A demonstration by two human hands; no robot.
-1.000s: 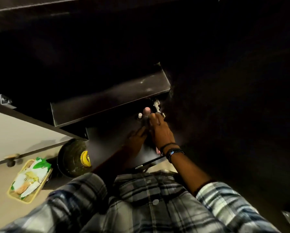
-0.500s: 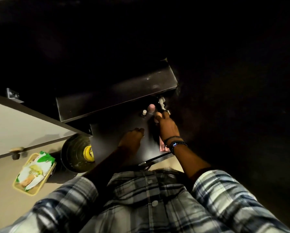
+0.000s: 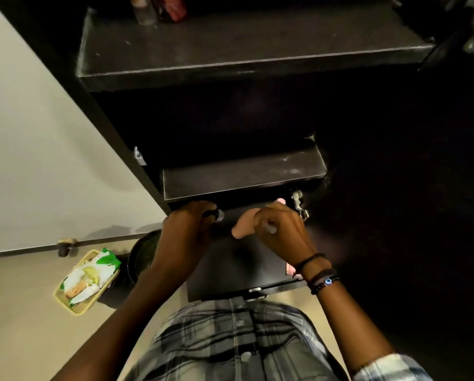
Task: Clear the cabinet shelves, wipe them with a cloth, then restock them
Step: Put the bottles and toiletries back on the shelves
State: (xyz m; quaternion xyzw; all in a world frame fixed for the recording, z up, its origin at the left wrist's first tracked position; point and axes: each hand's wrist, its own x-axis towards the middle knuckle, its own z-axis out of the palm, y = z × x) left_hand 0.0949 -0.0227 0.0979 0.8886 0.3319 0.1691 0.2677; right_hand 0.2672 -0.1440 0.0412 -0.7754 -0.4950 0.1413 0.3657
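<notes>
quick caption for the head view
Both hands, left hand and right hand, lift small items off the low dark cabinet shelf.

A tray (image 3: 65, 302) on the floor lies left of a pot (image 3: 139, 259), beside the cabinet's lower shelf (image 3: 244, 178).

Just one camera here, strapped to the person's head, wide-angle, so nothing overlapped with a second view. It looked steeply down the front of a dark cabinet (image 3: 115, 114), close enough that the plaid shirt (image 3: 230, 342) filled the bottom of the frame. The upper shelf (image 3: 230, 53) sat at the top edge, the lower shelf (image 3: 244, 176) about mid-frame, both seen from above. The left hand (image 3: 186, 235) and right hand (image 3: 282, 235) landed near the centre, just below that lower shelf. Off to the left the lens also caught the pale door (image 3: 38, 147) and a yellow tray (image 3: 78, 287) down on the floor. The right side was mostly black.
</notes>
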